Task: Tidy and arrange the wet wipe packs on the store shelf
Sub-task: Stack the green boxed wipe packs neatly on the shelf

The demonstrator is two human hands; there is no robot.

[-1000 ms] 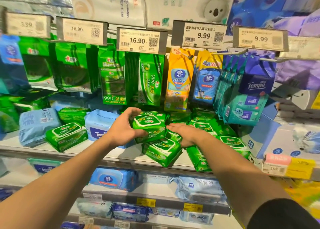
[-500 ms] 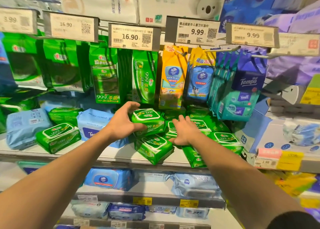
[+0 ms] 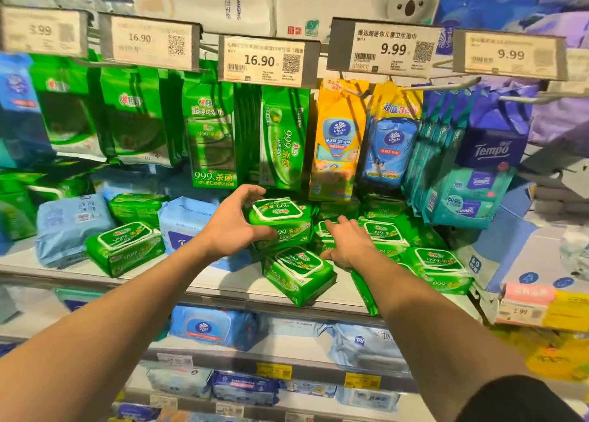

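Since the earlier frames the right hand (image 3: 349, 246) had slid off the top pack and settled lower, onto the green packs behind and to the right, while the left hand (image 3: 231, 227) had kept its grip on the same pack and barely shifted. That top green pack (image 3: 279, 220) sat raised at the back of the middle shelf (image 3: 223, 289), with the left thumb under its front edge and the fingers curled over its far side. It rested on other packs, above a tilted green pack (image 3: 299, 273) whose corner poked out over the shelf lip. The right hand lay with its fingers spread and fairly straight, pressing on the pile (image 3: 382, 233) rather than gripping anything.

The step in hand looked like squaring up the green stack: one hand steadying the heap, the other placing a pack on it. The job seemed only partly done, as several packs lay askew, including one green pack (image 3: 126, 248) well apart to the left beside the blue packs (image 3: 68, 224). The next move probably called for seating the held pack flat, then turning the tilted one back in line without nudging it off the edge.
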